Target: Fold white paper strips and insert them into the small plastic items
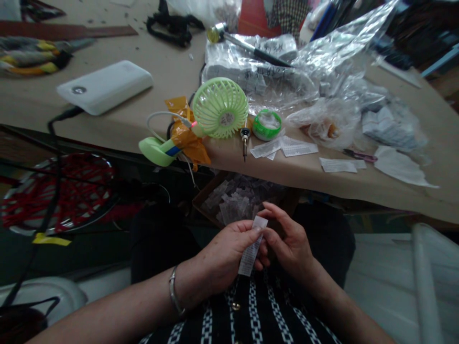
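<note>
A narrow white printed label is held in front of my body, tilted, over my lap. My left hand grips it, thumb pressed on its face and fingers curled behind. At the label's upper right edge, the thumb of my right hand touches it, with the index finger raised and bent above. How the rest of that hand's fingers meet the label is partly hidden. Just beyond both hands, under the table edge, a cardboard box holds many similar strips.
On the table stand a green fan, a soldering iron tip, a green-rimmed roll and loose labels. A white power bank lies left, its cable hanging down. Behind are plastic-wrapped bundles and a hammer.
</note>
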A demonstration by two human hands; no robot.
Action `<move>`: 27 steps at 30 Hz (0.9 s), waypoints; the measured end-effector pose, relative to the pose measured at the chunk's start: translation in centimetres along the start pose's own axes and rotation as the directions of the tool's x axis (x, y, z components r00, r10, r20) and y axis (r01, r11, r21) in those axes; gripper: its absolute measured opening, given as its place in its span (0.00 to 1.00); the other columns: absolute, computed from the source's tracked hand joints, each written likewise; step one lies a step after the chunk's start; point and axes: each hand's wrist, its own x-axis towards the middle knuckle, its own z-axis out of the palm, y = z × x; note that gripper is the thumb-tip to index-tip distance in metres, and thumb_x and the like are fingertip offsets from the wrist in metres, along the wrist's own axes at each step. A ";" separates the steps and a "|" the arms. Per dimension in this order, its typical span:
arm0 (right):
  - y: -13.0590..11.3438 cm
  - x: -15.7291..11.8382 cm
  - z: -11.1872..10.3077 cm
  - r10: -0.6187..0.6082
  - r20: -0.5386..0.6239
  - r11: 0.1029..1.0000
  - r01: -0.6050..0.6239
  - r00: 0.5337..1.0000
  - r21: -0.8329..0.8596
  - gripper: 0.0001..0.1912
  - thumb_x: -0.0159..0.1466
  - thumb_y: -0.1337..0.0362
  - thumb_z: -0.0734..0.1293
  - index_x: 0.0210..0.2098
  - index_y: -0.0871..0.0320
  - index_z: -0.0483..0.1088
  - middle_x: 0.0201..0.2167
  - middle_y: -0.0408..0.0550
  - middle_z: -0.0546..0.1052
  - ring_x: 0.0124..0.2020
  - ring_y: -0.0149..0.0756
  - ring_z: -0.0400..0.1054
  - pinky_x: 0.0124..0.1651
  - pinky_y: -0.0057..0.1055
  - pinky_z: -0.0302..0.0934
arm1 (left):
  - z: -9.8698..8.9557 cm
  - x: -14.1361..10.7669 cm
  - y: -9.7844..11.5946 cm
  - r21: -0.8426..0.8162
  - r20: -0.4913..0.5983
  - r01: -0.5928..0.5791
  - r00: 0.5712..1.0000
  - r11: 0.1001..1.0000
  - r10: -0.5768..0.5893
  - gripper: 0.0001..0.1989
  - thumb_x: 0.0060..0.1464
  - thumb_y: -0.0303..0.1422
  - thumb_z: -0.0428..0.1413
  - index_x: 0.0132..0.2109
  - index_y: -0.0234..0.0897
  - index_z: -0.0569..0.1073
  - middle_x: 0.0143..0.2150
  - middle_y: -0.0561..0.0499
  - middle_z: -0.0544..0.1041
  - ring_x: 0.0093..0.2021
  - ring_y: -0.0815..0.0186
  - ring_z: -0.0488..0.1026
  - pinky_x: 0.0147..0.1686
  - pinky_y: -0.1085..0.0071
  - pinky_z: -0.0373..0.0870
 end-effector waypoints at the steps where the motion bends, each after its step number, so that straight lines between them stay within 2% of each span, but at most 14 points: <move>1: -0.1 0.3 0.0 0.058 -0.004 0.995 -0.057 0.998 0.076 0.19 0.62 0.62 0.62 0.53 0.54 0.62 0.42 0.48 0.74 0.41 0.36 0.69 0.46 0.34 0.64 | 0.0 0.0 0.0 0.009 0.000 -0.008 1.000 1.000 0.008 0.12 0.54 0.39 0.52 0.36 0.33 0.70 0.24 0.53 0.69 0.22 0.72 0.68 0.22 0.76 0.62; 4: -0.5 1.3 0.0 0.222 0.054 0.925 -0.228 0.973 0.304 0.10 0.60 0.60 0.63 0.41 0.56 0.68 0.33 0.44 0.74 0.33 0.32 0.69 0.38 0.28 0.64 | 0.1 0.0 0.2 0.044 -0.020 -0.043 0.999 0.998 0.044 0.13 0.55 0.40 0.51 0.36 0.33 0.69 0.23 0.54 0.69 0.21 0.72 0.67 0.22 0.77 0.61; 8: -0.7 2.4 0.2 0.324 0.147 0.835 -0.356 0.935 0.420 0.07 0.58 0.60 0.66 0.29 0.58 0.69 0.25 0.41 0.71 0.25 0.27 0.64 0.30 0.24 0.60 | -0.1 0.0 0.3 0.085 -0.050 -0.095 0.994 0.992 0.100 0.12 0.56 0.38 0.50 0.36 0.33 0.69 0.23 0.54 0.69 0.22 0.72 0.67 0.23 0.76 0.61; 12: -0.5 2.9 0.8 0.337 0.137 0.819 -0.362 0.932 0.445 0.08 0.57 0.59 0.66 0.27 0.58 0.68 0.22 0.41 0.71 0.23 0.28 0.64 0.27 0.24 0.59 | -0.4 0.1 0.4 0.122 -0.084 -0.139 0.985 0.983 0.150 0.11 0.55 0.38 0.51 0.32 0.33 0.69 0.23 0.53 0.69 0.23 0.72 0.67 0.25 0.75 0.62; 17: -0.3 4.3 1.4 0.295 0.122 0.850 -0.318 0.948 0.419 0.09 0.58 0.59 0.65 0.27 0.59 0.67 0.21 0.40 0.68 0.22 0.27 0.61 0.26 0.23 0.57 | -1.1 0.8 1.2 0.233 -0.126 -0.195 0.965 0.953 0.228 0.14 0.54 0.40 0.51 0.30 0.33 0.69 0.23 0.53 0.70 0.24 0.71 0.65 0.26 0.75 0.61; 20: -0.3 5.8 1.3 0.214 0.079 0.904 -0.228 0.974 0.363 0.09 0.59 0.60 0.64 0.27 0.59 0.66 0.21 0.39 0.66 0.22 0.26 0.59 0.26 0.23 0.56 | -1.8 1.5 2.4 0.379 -0.138 -0.303 0.916 0.874 0.377 0.11 0.52 0.37 0.53 0.30 0.32 0.72 0.26 0.52 0.71 0.27 0.70 0.65 0.28 0.75 0.61; 23: -0.5 7.6 1.0 0.130 0.009 0.958 -0.128 0.991 0.257 0.09 0.59 0.60 0.63 0.26 0.59 0.65 0.21 0.38 0.64 0.23 0.26 0.57 0.26 0.23 0.54 | -2.3 2.0 4.1 0.536 -0.122 -0.420 0.820 0.732 0.560 0.09 0.51 0.34 0.54 0.33 0.34 0.75 0.30 0.51 0.74 0.33 0.67 0.67 0.34 0.73 0.63; 25: -0.5 8.6 0.9 0.089 -0.021 0.976 -0.083 0.996 0.201 0.08 0.60 0.61 0.63 0.27 0.59 0.66 0.21 0.38 0.63 0.23 0.26 0.56 0.26 0.23 0.53 | -2.4 2.2 5.2 0.617 -0.116 -0.443 0.766 0.650 0.632 0.09 0.52 0.34 0.53 0.35 0.35 0.76 0.32 0.51 0.75 0.34 0.66 0.68 0.36 0.73 0.64; 27: -0.6 9.4 0.9 0.059 -0.029 0.985 -0.054 0.998 0.162 0.08 0.60 0.61 0.62 0.28 0.59 0.66 0.21 0.38 0.63 0.23 0.26 0.56 0.27 0.23 0.53 | -2.4 2.4 6.2 0.672 -0.109 -0.442 0.734 0.593 0.671 0.09 0.53 0.34 0.53 0.35 0.36 0.75 0.31 0.50 0.75 0.34 0.66 0.69 0.35 0.73 0.64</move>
